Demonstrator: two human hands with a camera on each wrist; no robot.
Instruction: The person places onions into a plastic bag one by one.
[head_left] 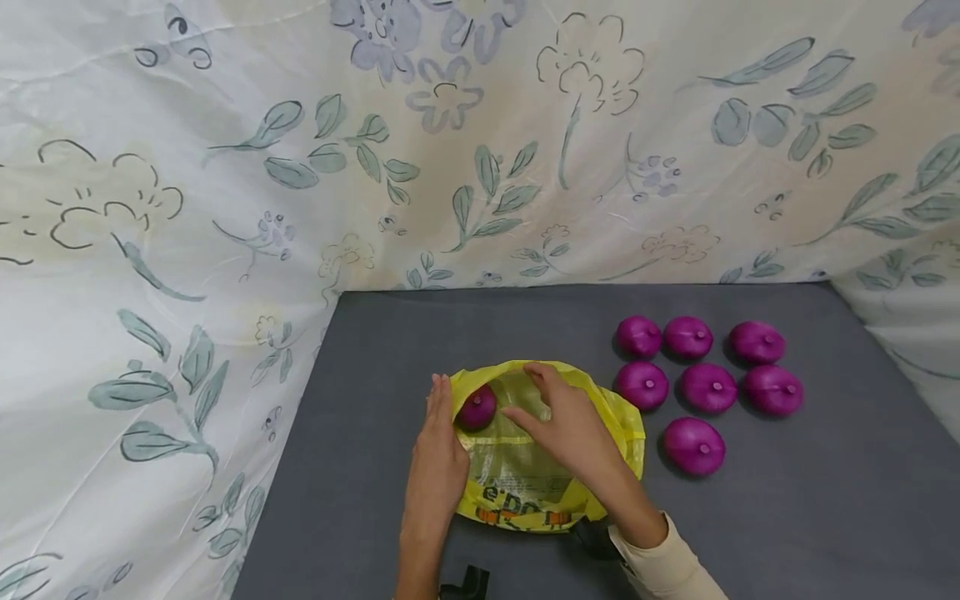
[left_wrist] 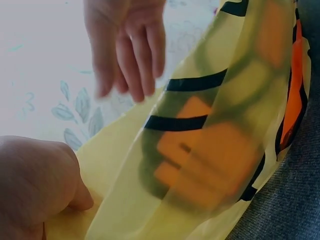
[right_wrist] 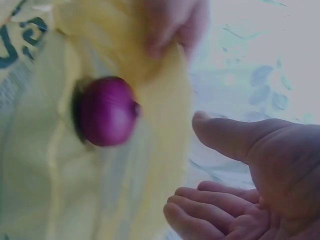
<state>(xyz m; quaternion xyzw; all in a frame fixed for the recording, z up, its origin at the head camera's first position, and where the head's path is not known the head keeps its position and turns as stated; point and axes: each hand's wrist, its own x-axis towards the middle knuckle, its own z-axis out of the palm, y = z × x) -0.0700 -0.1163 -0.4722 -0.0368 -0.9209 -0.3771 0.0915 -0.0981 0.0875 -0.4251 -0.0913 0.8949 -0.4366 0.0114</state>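
Observation:
A yellow plastic bag [head_left: 517,475] lies on the dark table with its mouth spread wide. One purple onion [head_left: 477,407] is inside it, by the left wall; the right wrist view shows this onion [right_wrist: 110,111] too. My left hand [head_left: 438,467] pinches the bag's left rim, the thumb partly hidden behind the plastic in the left wrist view. Over the bag's mouth is my right hand [head_left: 573,429], thumb and fingers spread apart and nothing between them. In the right wrist view, that right hand [right_wrist: 240,185] shows its palm beside the bag's edge.
To the right of the bag, several purple onions [head_left: 708,388] sit in loose rows on the dark grey tabletop [head_left: 840,500]. A flowered cloth [head_left: 480,167] hangs behind the table and along its left side. Black wrist mounts [head_left: 474,582] show near the front.

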